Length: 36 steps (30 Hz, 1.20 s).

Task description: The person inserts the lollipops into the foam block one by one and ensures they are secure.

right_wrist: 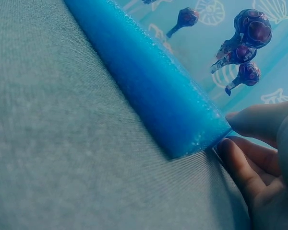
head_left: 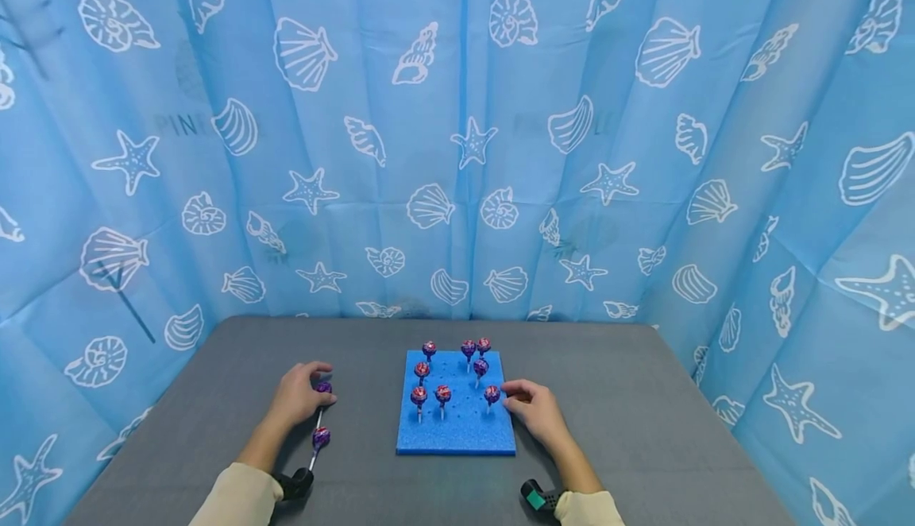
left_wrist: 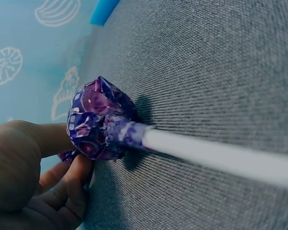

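My left hand (head_left: 296, 397) pinches the purple-wrapped head of a lollipop (head_left: 324, 387) lying on the left of the table; its white stick points toward me. Nearer the wrist lies a second purple lollipop (left_wrist: 100, 120), large in the left wrist view and hiding most of the pinched one. My right hand (head_left: 536, 407) rests at the right side of a blue foam block (head_left: 457, 435), fingertips (right_wrist: 226, 147) touching its edge. Several lollipops (head_left: 442, 395) in red and purple wrappers stand upright in the block, one (head_left: 492, 394) close beside the right fingertips.
Small holes dot the block's top between the sticks. The grey tabletop (head_left: 357, 486) spreads around it. A blue curtain (head_left: 457, 73) printed with white shells and starfish hangs behind the table and along its sides.
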Tool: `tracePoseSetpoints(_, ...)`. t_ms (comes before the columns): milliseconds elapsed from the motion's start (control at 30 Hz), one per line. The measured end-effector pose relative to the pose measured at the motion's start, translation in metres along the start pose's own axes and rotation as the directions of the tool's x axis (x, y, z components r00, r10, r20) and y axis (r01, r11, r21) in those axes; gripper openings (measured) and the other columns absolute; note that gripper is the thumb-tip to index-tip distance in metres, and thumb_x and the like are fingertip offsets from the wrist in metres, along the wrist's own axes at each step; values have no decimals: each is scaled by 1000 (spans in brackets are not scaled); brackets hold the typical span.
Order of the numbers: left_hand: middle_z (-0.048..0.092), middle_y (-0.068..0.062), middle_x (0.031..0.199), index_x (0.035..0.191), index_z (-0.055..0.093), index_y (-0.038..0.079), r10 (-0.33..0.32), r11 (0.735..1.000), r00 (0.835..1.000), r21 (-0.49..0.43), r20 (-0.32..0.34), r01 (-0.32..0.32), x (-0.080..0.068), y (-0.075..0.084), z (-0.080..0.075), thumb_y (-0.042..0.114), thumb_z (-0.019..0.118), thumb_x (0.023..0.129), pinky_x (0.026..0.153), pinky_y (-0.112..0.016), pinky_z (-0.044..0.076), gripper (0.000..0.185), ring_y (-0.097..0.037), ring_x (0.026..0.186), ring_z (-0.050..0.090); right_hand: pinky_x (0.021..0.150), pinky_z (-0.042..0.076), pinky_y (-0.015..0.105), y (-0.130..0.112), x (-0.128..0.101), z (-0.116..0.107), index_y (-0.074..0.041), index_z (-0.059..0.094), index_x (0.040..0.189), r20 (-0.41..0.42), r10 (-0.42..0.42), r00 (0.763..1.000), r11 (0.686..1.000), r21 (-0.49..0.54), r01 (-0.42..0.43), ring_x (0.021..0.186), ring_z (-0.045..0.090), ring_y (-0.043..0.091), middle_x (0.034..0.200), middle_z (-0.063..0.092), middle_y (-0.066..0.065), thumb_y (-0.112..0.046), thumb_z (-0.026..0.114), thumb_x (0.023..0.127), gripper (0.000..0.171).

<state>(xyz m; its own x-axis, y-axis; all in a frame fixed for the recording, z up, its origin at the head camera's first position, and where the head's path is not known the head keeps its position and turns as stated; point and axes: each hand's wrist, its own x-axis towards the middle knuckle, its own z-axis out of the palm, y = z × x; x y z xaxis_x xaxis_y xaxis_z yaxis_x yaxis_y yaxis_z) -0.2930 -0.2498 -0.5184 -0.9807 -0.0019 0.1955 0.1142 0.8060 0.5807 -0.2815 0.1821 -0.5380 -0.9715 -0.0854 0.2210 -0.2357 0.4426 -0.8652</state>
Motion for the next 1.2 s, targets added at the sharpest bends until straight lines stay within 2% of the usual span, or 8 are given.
tracePoseSetpoints(233, 62, -19, 104, 115, 66, 1, -12, 1000, 1000, -21, -6, 12, 1, -1, 1, 10, 83, 74, 86, -55, 44, 45, -40, 100, 57, 76, 51, 28, 1, 0, 0, -4, 71, 103, -1, 5, 1000, 1000, 1, -5, 88, 61, 20, 99, 68, 6, 1, 68, 88, 16)
tracePoseSetpoints(533, 62, -18, 105, 115, 67, 0, -33, 997, 997, -72, -65, 28, 0, 1, 3, 10, 81, 77, 81, -52, 45, 41, -35, 96, 57, 76, 51, 28, 1, -1, 1, -4, 71, 103, 5, -4, 1000, 1000, -2, 4, 87, 60, 19, 98, 68, 5, 1, 68, 88, 16)
tracePoseSetpoints(833, 60, -12, 103, 112, 68, 4, -42, 984, 994, -179, -102, 23, 0, 16, -3, 12, 77, 83, 64, -32, 47, 31, -22, 82, 56, 77, 51, 28, 2, 0, 1, -4, 71, 103, 5, -3, 1000, 1000, -3, 3, 88, 61, 19, 99, 68, 6, 0, 68, 88, 16)
tracePoseSetpoints(1033, 59, -12, 103, 112, 68, 3, -12, 971, 994, -237, -111, -15, -1, 27, -6, 11, 76, 85, 61, -28, 48, 29, -22, 82, 56, 77, 51, 28, 1, 0, 1, -4, 71, 103, 3, -7, 1000, 1000, 7, 7, 88, 61, 20, 100, 68, 6, 1, 68, 88, 16)
tracePoseSetpoints(1200, 60, -11, 106, 113, 67, 5, 3, 961, 994, -276, -107, -33, 0, 38, -7, 12, 75, 86, 63, -29, 49, 29, -21, 83, 58, 77, 51, 29, 2, 0, 0, -4, 71, 103, 1, -10, 1000, 1000, 6, 10, 88, 61, 19, 99, 68, 6, 1, 68, 88, 16)
